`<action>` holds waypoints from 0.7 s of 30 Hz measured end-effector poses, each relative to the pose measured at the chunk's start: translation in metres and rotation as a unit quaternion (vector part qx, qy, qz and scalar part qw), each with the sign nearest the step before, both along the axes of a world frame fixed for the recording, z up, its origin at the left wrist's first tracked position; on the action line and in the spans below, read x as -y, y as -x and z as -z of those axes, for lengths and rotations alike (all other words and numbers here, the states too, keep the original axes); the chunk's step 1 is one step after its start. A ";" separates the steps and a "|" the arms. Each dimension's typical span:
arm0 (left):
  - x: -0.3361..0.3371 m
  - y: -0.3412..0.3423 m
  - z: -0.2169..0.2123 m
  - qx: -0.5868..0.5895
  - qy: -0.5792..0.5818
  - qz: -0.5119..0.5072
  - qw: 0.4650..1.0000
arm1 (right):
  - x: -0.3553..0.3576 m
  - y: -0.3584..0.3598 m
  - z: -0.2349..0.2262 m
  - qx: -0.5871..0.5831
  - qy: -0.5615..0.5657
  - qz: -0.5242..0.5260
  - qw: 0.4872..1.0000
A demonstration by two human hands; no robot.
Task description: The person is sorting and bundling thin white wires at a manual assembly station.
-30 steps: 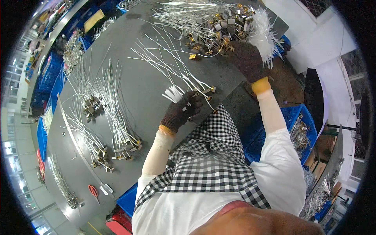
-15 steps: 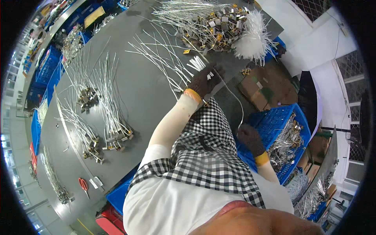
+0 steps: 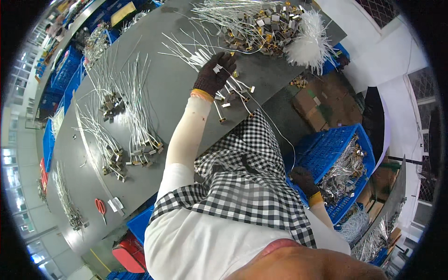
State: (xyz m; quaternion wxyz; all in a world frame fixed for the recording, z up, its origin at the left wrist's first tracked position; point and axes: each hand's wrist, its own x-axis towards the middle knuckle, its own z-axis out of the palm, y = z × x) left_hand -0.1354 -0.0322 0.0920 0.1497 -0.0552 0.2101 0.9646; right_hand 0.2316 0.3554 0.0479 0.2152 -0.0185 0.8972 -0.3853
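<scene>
My left hand (image 3: 215,73), in a dark knit glove with a yellow cuff, is over the table with its fingers closed on a bundle of short white tubes (image 3: 199,58). Several white wires with small metal-ended connectors (image 3: 235,93) lie beside and below that hand, close to the table edge. A long white wire (image 3: 276,125) hangs in a curve from near my left hand, past the edge, down to my right hand (image 3: 304,181). That hand, gloved the same way, is closed at the wire's lower end beside a blue crate; its fingertips are partly hidden.
On the grey table (image 3: 172,100) are a heap of connectors (image 3: 266,28), a white fibre bundle (image 3: 309,42), wire bundles (image 3: 140,112), a metal ruler (image 3: 88,144) and red scissors (image 3: 101,209). The blue crate (image 3: 347,186) holds wires; flattened cardboard (image 3: 322,100) lies beyond.
My left hand has moved left and farther over the table, uncovering wires with connectors near the edge. My right hand has moved down and slightly right with the long wire.
</scene>
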 end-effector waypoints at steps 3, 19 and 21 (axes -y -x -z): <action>0.011 -0.001 -0.003 -0.046 0.019 -0.004 0.999 | 0.004 0.001 -0.006 0.065 0.055 0.064 0.994; 0.012 -0.013 -0.015 -0.022 0.043 -0.011 0.999 | 0.007 0.004 -0.001 0.044 0.082 0.040 0.995; 0.009 -0.018 -0.014 -0.019 0.047 -0.006 0.999 | 0.012 0.010 0.005 -0.029 0.082 -0.046 0.995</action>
